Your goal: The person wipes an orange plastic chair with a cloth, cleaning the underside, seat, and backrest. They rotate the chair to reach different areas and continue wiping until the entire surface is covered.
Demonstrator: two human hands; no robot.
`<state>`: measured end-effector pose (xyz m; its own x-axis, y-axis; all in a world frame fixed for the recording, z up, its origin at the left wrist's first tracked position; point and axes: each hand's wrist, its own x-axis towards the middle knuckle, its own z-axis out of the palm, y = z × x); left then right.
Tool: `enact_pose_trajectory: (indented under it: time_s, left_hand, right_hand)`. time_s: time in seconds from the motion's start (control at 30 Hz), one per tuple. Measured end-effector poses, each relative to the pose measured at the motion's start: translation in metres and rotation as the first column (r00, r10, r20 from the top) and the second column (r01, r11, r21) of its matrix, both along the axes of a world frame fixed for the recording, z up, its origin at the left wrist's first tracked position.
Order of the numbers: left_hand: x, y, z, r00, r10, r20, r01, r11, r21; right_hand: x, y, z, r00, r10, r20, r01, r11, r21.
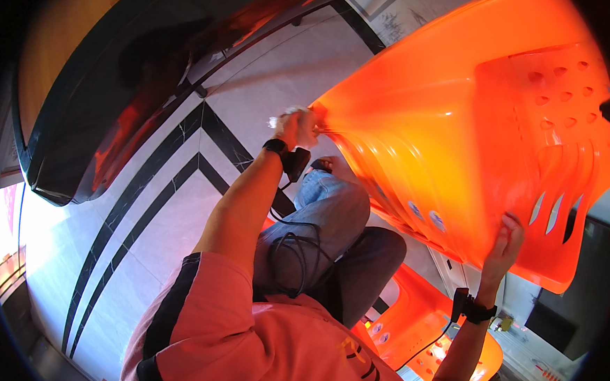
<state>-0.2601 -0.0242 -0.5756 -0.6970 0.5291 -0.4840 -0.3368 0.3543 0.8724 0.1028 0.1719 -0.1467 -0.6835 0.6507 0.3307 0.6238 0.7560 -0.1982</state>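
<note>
A large orange plastic chair [416, 131], with slots and round holes, fills the right side, tilted before me. Its narrow end meets my left hand [297, 128], whose fingers are closed on a small white crumpled thing [273, 122]; blur hides what it is. Further right, my right hand [504, 244] holds the chair's lower edge, fingers over the orange surface and thumb hidden. Both wrists wear black straps with small black devices. A black cable [301, 264] lies coiled on my jeans, and another runs from the right wrist device.
Another orange plastic chair [419, 309] stands below, beside my legs. A glossy black-edged table [121, 97] with a wooden top juts in at upper left. The floor [154, 215] has pale tiles with dark bands. At lower right is a dark box-like object [592, 267].
</note>
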Motion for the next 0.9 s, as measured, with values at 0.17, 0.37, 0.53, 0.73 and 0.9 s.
enact_pose_trajectory:
  time_s: [0.17, 0.37, 0.53, 0.73, 0.9]
  left_hand:
    - [-0.027, -0.034, -0.014, 0.833, 0.503, 0.232, -0.55, 0.801, 0.238]
    - [-0.02, 0.0, 0.009, 0.913, 0.016, 0.407, -0.257, 0.797, 0.546]
    - [-0.031, 0.044, 0.024, 0.988, -0.077, -0.131, 0.084, 0.995, 0.049]
    - [-0.06, 0.052, -0.009, 0.883, -0.302, -0.36, 0.37, 0.919, 0.135]
    - [-0.052, 0.076, -0.022, 0.878, -0.17, -0.447, 0.289, 0.934, 0.211]
  right_hand:
    - [-0.003, -0.003, 0.001, 1.0, -0.016, -0.022, 0.015, 0.999, -0.046]
    - [-0.004, -0.004, 0.002, 1.0, -0.01, 0.006, 0.01, 1.0, -0.001]
    - [-0.004, -0.005, 0.002, 1.0, -0.019, 0.0, 0.019, 1.0, -0.022]
    - [-0.003, -0.006, 0.003, 1.0, -0.027, -0.003, 0.027, 0.999, -0.032]
    - [-0.002, -0.006, 0.004, 0.998, -0.048, 0.027, 0.049, 0.999, -0.018]
